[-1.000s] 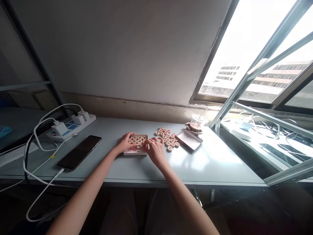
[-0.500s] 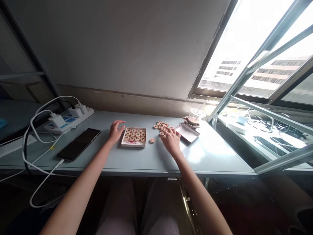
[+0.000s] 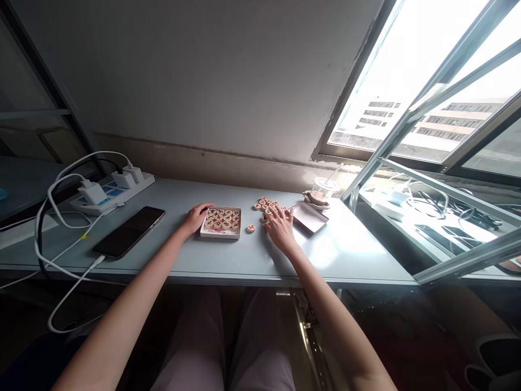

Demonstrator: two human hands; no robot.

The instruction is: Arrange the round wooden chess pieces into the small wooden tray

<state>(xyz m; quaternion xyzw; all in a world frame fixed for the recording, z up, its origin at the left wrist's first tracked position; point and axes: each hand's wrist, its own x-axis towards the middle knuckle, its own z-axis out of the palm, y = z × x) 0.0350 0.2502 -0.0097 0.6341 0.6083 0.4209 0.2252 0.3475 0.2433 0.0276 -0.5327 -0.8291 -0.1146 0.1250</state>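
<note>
While your forearms stretch over the smooth pale-grey table (image 3: 228, 260), its matte top carries, from large to small, a glossy black slab of a phone (image 3: 129, 231), a shallow square white box (image 3: 221, 222) packed with round wooden discs, its flat lid (image 3: 309, 218) lying open-side up, and a loose heap of chess pieces (image 3: 266, 207), small pale disks stamped in red and black. One stray piece (image 3: 251, 228) lies between box and heap. Your left hand (image 3: 196, 218) rests against the box's left edge, fingers loosely curled. Your right hand (image 3: 279, 228) lies spread, fingers wide, on the heap, gripping nothing visible.
</note>
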